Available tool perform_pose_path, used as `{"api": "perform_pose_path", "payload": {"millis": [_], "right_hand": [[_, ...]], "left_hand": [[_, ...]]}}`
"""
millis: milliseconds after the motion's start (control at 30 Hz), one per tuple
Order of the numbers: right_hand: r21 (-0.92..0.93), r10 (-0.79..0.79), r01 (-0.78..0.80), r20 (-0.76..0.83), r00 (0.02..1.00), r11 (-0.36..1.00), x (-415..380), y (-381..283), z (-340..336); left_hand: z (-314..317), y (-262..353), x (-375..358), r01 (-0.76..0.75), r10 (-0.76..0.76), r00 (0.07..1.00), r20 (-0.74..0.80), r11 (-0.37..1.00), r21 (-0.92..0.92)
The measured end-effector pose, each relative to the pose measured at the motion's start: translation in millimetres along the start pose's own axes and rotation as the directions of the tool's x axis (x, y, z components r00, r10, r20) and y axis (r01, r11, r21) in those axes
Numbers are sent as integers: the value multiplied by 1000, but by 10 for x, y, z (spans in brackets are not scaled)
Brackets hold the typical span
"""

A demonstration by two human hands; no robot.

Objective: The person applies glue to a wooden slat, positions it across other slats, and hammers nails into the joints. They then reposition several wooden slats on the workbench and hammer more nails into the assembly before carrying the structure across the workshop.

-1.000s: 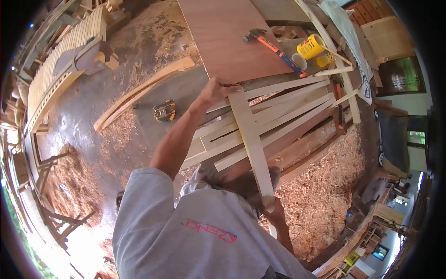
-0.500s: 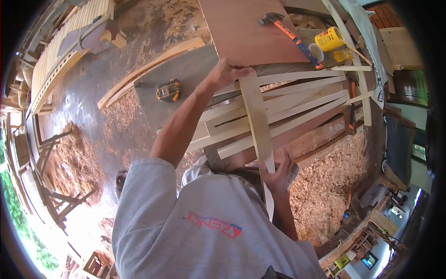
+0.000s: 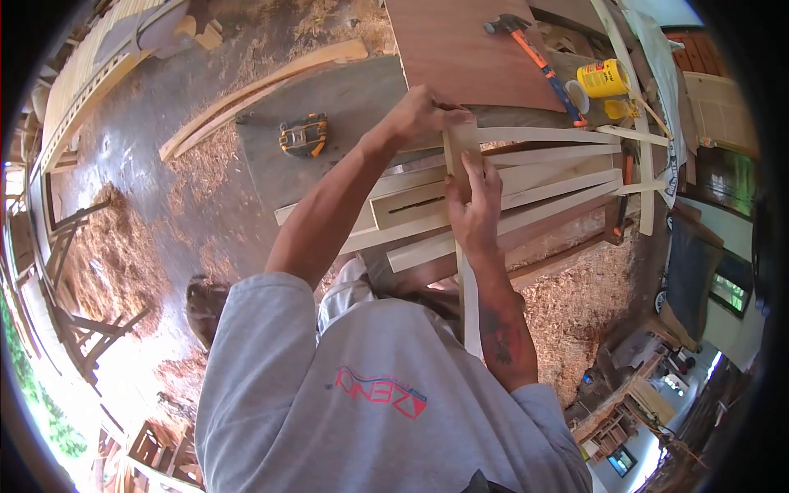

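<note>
A long pale wooden strip (image 3: 463,148) runs from the far side of the work surface back towards my body. At its far end, my left hand (image 3: 421,113) is closed on the wood, with the thumb along the edge. My right hand (image 3: 477,205) wraps round the same strip nearer to me, fingers on one side and thumb on the other. Under it lie several more wooden strips (image 3: 559,181), fanned out across the surface. One short piece (image 3: 407,207) among them has a dark slot or mark along it.
A reddish-brown board (image 3: 468,57) lies beyond my hands, with a hammer (image 3: 538,66) on it. Near it stands a yellow tub (image 3: 604,79) beside a white lid (image 3: 577,96). A black-and-orange tool (image 3: 304,135) rests at left. Wood shavings (image 3: 575,312) cover the floor at right.
My right hand has slid away from my body along the strip, closer to my left hand. My left hand keeps hold of the far end. The view has shifted slightly.
</note>
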State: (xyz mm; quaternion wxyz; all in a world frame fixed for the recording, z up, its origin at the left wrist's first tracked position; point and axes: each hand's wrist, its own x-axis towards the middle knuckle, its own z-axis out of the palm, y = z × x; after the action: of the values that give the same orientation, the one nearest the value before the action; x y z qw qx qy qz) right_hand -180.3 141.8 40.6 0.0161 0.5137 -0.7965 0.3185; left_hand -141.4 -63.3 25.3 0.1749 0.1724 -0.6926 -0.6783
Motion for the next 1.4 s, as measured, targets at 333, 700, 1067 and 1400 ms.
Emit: {"api": "perform_pose_path", "payload": {"millis": [333,700,1067,1400], "right_hand": [[-22,31,-31,-14,999,999,-7,-8,32],[45,56,-56,0,998,997,25,-55,-6],[89,179,-168,-139,974,982,869,474,-155],[108,-117,65,607,786,992,1662,919,169]], "left_hand": [[-8,74,-24,-68,70,997,-15,995,79],[82,260,-89,101,-91,994,-63,977,189],[170,195,-125,38,-24,985,-173,996,77],[75,197,-112,114,-110,986,-122,993,31]]}}
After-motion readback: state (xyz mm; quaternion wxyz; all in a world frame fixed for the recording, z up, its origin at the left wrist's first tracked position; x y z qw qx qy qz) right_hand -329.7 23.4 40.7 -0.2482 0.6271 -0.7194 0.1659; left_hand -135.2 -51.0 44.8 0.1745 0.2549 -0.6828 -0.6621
